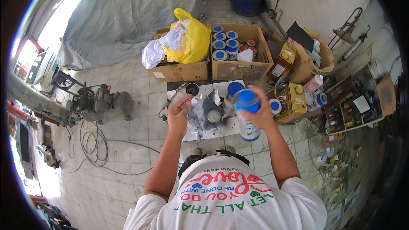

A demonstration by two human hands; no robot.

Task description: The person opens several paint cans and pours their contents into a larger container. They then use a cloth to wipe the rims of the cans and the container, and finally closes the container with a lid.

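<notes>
My right hand (265,113) is wrapped round a white paint can (249,128) with a blue lid, held raised and slightly blurred. My left hand (178,113) is closed in a pinch beside a spray gun's dark round cup (192,89); whatever its fingertips hold is too small to make out. Between the hands a grey-stained cloth (198,113) lies on a paint-spotted white board (230,130), with a small round container (214,116) on it. Behind the raised can stands another blue-lidded can (235,88).
Beyond the board, one cardboard box (238,73) holds several blue-lidded cans; another (181,71) bears a yellow plastic bag (194,42). Gold rectangular tins (296,98) stand at right, near a cluttered shelf (362,124). At left are an air compressor (100,102) and a coiled hose (94,147).
</notes>
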